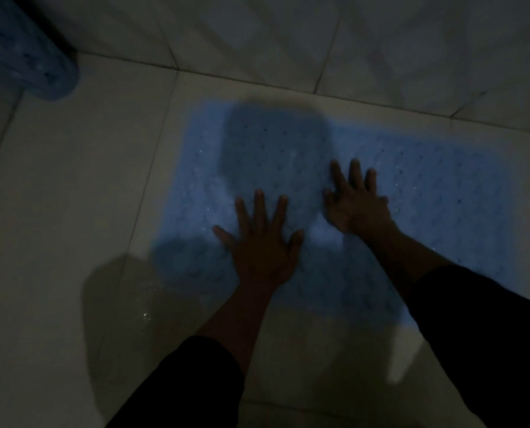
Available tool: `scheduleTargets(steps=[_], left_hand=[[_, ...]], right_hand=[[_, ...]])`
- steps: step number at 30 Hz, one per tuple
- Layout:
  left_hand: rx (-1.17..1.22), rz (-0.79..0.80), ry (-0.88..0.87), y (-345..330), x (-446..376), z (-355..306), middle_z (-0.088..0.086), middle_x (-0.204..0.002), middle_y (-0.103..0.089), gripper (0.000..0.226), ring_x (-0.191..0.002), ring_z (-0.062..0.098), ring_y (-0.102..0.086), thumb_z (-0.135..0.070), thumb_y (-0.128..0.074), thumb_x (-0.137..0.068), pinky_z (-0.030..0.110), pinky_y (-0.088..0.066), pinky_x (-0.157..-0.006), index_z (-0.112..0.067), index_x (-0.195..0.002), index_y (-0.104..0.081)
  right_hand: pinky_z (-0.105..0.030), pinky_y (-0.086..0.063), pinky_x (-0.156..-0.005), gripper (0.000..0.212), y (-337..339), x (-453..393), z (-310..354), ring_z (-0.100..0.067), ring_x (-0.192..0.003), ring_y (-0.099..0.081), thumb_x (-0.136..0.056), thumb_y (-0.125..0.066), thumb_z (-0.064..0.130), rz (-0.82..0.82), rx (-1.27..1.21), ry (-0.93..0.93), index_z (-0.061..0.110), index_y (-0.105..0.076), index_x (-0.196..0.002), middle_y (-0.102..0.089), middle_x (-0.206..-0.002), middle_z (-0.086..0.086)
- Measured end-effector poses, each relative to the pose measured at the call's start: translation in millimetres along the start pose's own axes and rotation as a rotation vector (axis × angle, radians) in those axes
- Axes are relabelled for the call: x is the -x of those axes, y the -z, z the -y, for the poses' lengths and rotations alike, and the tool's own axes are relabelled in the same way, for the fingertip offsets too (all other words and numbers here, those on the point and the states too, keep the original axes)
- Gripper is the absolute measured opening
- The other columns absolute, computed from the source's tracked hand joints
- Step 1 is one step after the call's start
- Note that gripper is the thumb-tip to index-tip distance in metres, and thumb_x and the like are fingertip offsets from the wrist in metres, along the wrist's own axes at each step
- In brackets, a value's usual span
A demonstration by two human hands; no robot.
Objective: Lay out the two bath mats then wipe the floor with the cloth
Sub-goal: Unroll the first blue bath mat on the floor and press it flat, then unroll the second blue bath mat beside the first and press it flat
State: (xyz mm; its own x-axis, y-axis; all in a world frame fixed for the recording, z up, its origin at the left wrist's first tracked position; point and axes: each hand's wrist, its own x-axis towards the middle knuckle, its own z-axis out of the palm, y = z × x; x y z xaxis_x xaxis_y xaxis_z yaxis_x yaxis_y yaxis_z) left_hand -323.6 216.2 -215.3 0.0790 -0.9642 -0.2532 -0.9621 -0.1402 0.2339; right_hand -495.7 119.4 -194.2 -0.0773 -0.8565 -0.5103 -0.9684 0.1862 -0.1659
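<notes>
The room is dim, so detail is thin. One light-blue bath mat [365,168] lies spread flat on the tiled floor [72,211], its far edge close to the foot of the wall [288,35]. The person's left hand [262,245] is pressed palm-down on the near left part of the mat with its fingers [259,205] splayed wide, grasping nothing. The right hand [358,202] also rests flat and released on the mat's middle, fingers pointing toward the wall. Both dark sleeves reach in from below.

The second mat [25,47], a darker blue and apparently still rolled up, sits in the far left corner, well apart from the laid one. I see no cloth anywhere in view.

So I judge the job to be at smoothing down the first mat, with the second still to be unrolled and the wiping not begun. There is a glint on the floor [146,315] just beside the mat's near left corner that may be water; if so, the mat could slide under leaning weight instead of gripping, or trap wetness beneath. In this light a curled edge or crease could easily go unnoticed.
</notes>
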Motion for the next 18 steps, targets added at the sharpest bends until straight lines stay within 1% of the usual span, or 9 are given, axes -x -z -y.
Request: scheduleTargets(steps=[2,4,6,8,10,13,14,16,18], left_hand=[[0.061,0.07,-0.037,14.4,-1.5,9.7,-0.002,-0.167,-0.003,0.069,-0.153,0.034,0.002,-0.062,-0.034,-0.093,0.079,-0.006,-0.106,-0.041,-0.155,-0.012],[0.166,0.165,-0.038,27.4,-4.5,17.3,0.0,-0.166,-0.006,0.068,-0.153,0.029,-0.002,-0.053,-0.041,-0.096,0.073,-0.012,-0.111,-0.036,-0.156,-0.014],[0.311,0.199,-0.028,47.0,-5.7,38.3,0.005,-0.165,-0.012,0.068,-0.152,0.027,-0.01,-0.049,-0.045,-0.096,0.063,-0.02,-0.115,-0.028,-0.156,-0.019],[0.415,0.158,-0.043,66.5,-10.7,62.2,0.012,-0.162,-0.023,0.071,-0.15,0.03,-0.019,-0.052,-0.042,-0.092,0.055,-0.029,-0.115,-0.019,-0.153,-0.028],[0.461,0.149,-0.014,89.9,-20.6,89.8,0.013,-0.16,-0.026,0.073,-0.149,0.031,-0.022,-0.049,-0.047,-0.09,0.049,-0.029,-0.116,-0.015,-0.152,-0.03],[0.486,0.074,0.002,130.6,-37.9,135.9,0.015,-0.157,-0.032,0.085,-0.146,0.033,-0.028,-0.061,-0.035,-0.081,0.047,-0.031,-0.115,-0.012,-0.151,-0.032],[0.496,0.048,0.023,147.7,-41.9,152.2,0.015,-0.157,-0.032,0.086,-0.146,0.033,-0.028,-0.061,-0.035,-0.081,0.046,-0.032,-0.115,-0.012,-0.151,-0.032],[0.511,0.021,0.068,175.3,-50.6,175.7,0.015,-0.158,-0.03,0.076,-0.146,0.032,-0.027,-0.05,-0.048,-0.087,0.045,-0.031,-0.116,-0.013,-0.151,-0.032],[0.529,-0.052,0.117,204.9,-58.0,201.7,0.016,-0.155,-0.034,0.078,-0.144,0.032,-0.03,-0.047,-0.049,-0.082,0.043,-0.032,-0.115,-0.012,-0.15,-0.034]], right_hand=[[-0.066,-0.013,-0.113,0.066,1.6,6.0,21.9,-0.035,-0.15,0.007,-0.095,-0.023,0.061,0.052,-0.021,-0.034,0.038,-0.004,-0.153,0.008,-0.164,0.0],[-0.064,-0.016,-0.115,0.072,-0.1,11.8,41.8,-0.037,-0.149,-0.001,-0.09,-0.02,0.064,0.096,-0.038,-0.006,0.032,-0.013,-0.153,-0.001,-0.164,-0.006],[-0.061,-0.018,-0.116,0.072,1.1,26.0,75.1,-0.037,-0.149,-0.006,-0.092,-0.025,0.059,0.096,-0.082,0.049,0.026,-0.012,-0.154,-0.007,-0.163,-0.012],[-0.058,-0.017,-0.118,0.071,10.6,37.3,109.4,-0.036,-0.149,-0.009,-0.094,-0.029,0.055,0.071,-0.109,0.115,0.023,-0.012,-0.155,-0.011,-0.162,-0.015],[-0.055,-0.018,-0.118,0.066,26.5,44.6,147.1,-0.036,-0.149,-0.01,-0.098,-0.036,0.048,0.04,-0.123,0.153,0.023,-0.014,-0.155,-0.013,-0.162,-0.015],[-0.051,-0.021,-0.118,0.063,56.2,48.3,201.9,-0.034,-0.149,-0.015,-0.099,-0.04,0.042,-0.016,-0.131,0.233,0.021,-0.017,-0.155,-0.018,-0.161,-0.016],[-0.05,-0.022,-0.118,0.063,66.2,49.9,221.3,-0.033,-0.148,-0.016,-0.099,-0.04,0.041,-0.03,-0.125,0.262,0.02,-0.017,-0.154,-0.019,-0.161,-0.016],[-0.047,-0.024,-0.118,0.062,85.4,51.9,250.8,-0.033,-0.147,-0.02,-0.099,-0.042,0.04,-0.052,-0.108,0.313,0.019,-0.02,-0.154,-0.022,-0.16,-0.015],[-0.045,-0.029,-0.116,0.063,106.3,54.4,285.8,-0.033,-0.145,-0.026,-0.098,-0.045,0.038,-0.07,-0.083,0.368,0.018,-0.022,-0.153,-0.027,-0.157,-0.016]])
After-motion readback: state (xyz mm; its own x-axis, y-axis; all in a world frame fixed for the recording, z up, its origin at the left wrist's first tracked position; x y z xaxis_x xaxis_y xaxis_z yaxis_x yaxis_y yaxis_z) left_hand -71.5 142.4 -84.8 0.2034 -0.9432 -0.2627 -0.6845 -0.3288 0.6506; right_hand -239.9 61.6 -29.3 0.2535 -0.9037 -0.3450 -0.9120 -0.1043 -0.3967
